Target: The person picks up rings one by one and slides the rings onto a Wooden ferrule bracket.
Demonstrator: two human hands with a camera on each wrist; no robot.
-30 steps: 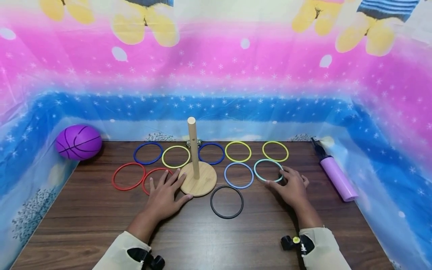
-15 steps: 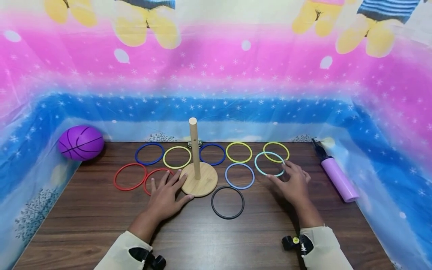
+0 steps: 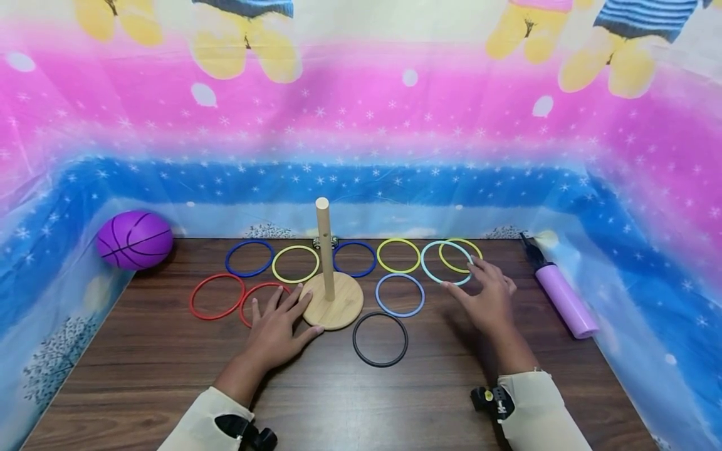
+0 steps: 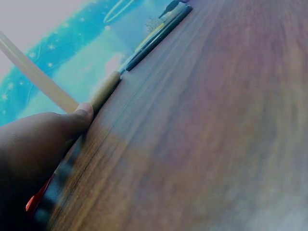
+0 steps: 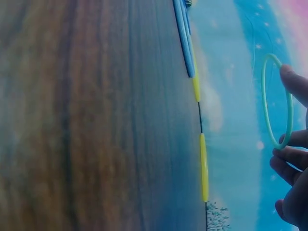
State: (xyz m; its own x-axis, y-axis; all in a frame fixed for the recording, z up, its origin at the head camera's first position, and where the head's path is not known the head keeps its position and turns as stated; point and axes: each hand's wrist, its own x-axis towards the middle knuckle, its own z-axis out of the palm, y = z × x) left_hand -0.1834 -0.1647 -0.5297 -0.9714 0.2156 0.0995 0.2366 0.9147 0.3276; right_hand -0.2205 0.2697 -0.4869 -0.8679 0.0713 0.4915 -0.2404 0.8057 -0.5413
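My right hand (image 3: pixel 489 297) pinches a mint-green ring (image 3: pixel 430 274) by its near right side, between thumb and fingers. The right wrist view shows the mint ring (image 5: pixel 264 96) raised well off the tabletop. In the head view it overlaps a yellow ring (image 3: pixel 479 250) lying behind. My left hand (image 3: pixel 277 335) rests with spread fingers at the left edge of a round wooden base (image 3: pixel 346 300), fingertips and thumb against it. From that base rises an upright wooden peg (image 3: pixel 324 250) with no ring on it. In the left wrist view, the left thumb (image 4: pixel 83 113) touches the base's rim.
Flat on the table (image 3: pixel 361 401) lie several more rings, among them a black ring (image 3: pixel 358 354), a light blue ring (image 3: pixel 379 307) and a red ring (image 3: pixel 194 307). A purple ball (image 3: pixel 135 240) sits back left. A pink hand pump (image 3: pixel 566 300) lies at the right.
My right hand has lifted the mint-green ring from the table, raising it and shifting it slightly left. The left hand stays at the wooden base.
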